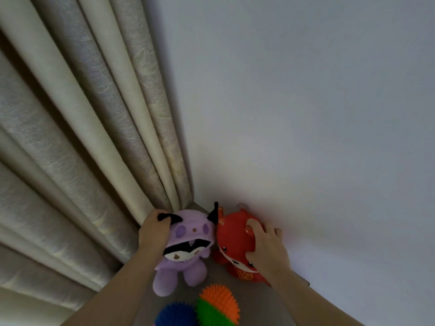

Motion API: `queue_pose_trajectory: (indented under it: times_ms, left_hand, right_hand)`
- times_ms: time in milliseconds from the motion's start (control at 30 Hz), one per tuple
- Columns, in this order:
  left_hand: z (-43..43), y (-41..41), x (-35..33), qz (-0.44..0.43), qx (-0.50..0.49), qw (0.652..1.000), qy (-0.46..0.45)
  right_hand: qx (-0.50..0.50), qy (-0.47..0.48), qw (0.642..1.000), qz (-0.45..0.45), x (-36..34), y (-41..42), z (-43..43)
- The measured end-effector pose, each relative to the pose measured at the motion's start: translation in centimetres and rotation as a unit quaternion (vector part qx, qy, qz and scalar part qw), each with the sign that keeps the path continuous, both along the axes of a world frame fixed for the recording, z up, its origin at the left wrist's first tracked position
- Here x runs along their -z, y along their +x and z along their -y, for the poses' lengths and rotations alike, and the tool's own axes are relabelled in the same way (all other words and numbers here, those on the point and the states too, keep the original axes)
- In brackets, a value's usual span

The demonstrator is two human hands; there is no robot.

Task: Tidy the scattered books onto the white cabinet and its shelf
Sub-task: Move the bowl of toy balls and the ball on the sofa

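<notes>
Plush, left hand: left hand (154,231) grips the purple plush toy (188,243) at the head, fingers curled over its black ear, thumb side hidden.
Plush, right hand: right hand (266,245) wraps the red plush toy (233,243) from the wall side, fingers spread and bent round its body.
Toys: both upright, touching, pushed into the back corner of the cabinet top (217,277).
Nearer edge: orange-green spiky ball (219,304) and blue spiky ball (177,314), side by side, just in front of the purple toy's feet.
Surround: curtain (94,137) hangs along the left edge; plain wall (306,114) at the right.
Books: none in view; whereabouts cannot be told. Shelf also out of sight.
Handling, judged: books likely stiff and heavier than these toys, glossy covers may slip; best taken at the spine, thumb on one cover, fingers under the other.
Stage, judged: clearing room in the corner; both hands are full and must let go first.
</notes>
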State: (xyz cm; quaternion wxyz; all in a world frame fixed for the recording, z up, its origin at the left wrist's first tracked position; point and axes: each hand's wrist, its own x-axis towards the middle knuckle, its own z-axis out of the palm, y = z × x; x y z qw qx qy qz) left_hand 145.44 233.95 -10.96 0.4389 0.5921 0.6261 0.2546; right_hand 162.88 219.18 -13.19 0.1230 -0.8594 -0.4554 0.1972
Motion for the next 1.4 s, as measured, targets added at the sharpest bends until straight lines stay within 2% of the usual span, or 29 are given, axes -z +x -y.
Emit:
queue_pose_trajectory:
  times_ms: [133, 300, 467, 567, 700, 767, 800, 833, 900, 933, 1067, 1167, 1300, 1400]
  left_hand:
    - [-0.2, -0.3, 0.3, -0.022, 0.015, 1.000, -0.008]
    - [-1.1, -0.7, 0.1, 0.010, -0.012, 1.000, -0.014]
    - [-2.5, -0.9, 0.5, 0.029, -0.032, 0.998, -0.040]
    - [-3.7, -0.4, 0.6, 0.061, -0.045, 0.993, -0.089]
    - [-5.8, 0.7, 1.8, -0.010, -0.020, 0.993, -0.114]
    - [-5.8, 1.5, 2.2, -0.045, 0.066, 0.991, -0.108]
    - [-5.6, 1.8, 2.6, -0.088, 0.147, 0.980, -0.097]
    - [-5.4, 2.2, 3.1, -0.175, 0.243, 0.951, -0.076]
    - [-5.2, 2.9, 3.7, -0.342, 0.361, 0.867, -0.004]
    - [-5.5, 3.4, 4.1, -0.384, 0.376, 0.843, 0.010]
    - [-4.7, 4.9, 4.4, -0.474, 0.346, 0.809, 0.036]
    - [-4.9, 4.9, 5.4, -0.478, 0.357, 0.799, 0.074]
    - [-7.2, 4.4, 5.7, -0.445, 0.486, 0.736, 0.152]
    - [-7.2, 5.1, 5.0, -0.421, 0.484, 0.738, 0.209]
  right_hand:
    - [-0.012, -0.031, 0.999, 0.035, -0.4, -0.4, -1.1]
    - [0.001, -0.026, 0.998, 0.058, -0.8, 0.2, -1.4]
    - [0.007, 0.041, 0.998, 0.044, -1.3, 0.5, -1.2]
    - [0.033, 0.073, 0.996, 0.041, -1.9, 1.2, -1.5]
    - [0.007, -0.003, 1.000, 0.029, -1.3, 1.6, -1.9]
    - [0.002, -0.057, 0.998, -0.004, -0.7, 1.2, -1.9]
    - [0.001, -0.079, 0.997, -0.019, -0.4, 0.9, -1.9]
    - [0.004, -0.098, 0.995, -0.034, -0.2, 0.6, -2.0]
    - [0.012, -0.115, 0.992, -0.048, 0.0, 0.2, -2.2]
    - [0.015, -0.115, 0.992, -0.050, 0.1, 0.0, -2.3]
    - [0.031, -0.111, 0.992, -0.040, -0.1, 0.2, -2.6]
    - [0.043, -0.113, 0.992, -0.042, -0.2, 0.7, -2.4]
    - [0.051, -0.094, 0.993, -0.042, -0.1, 1.1, -2.1]
    - [0.058, -0.082, 0.994, -0.039, -0.2, 1.3, -1.7]
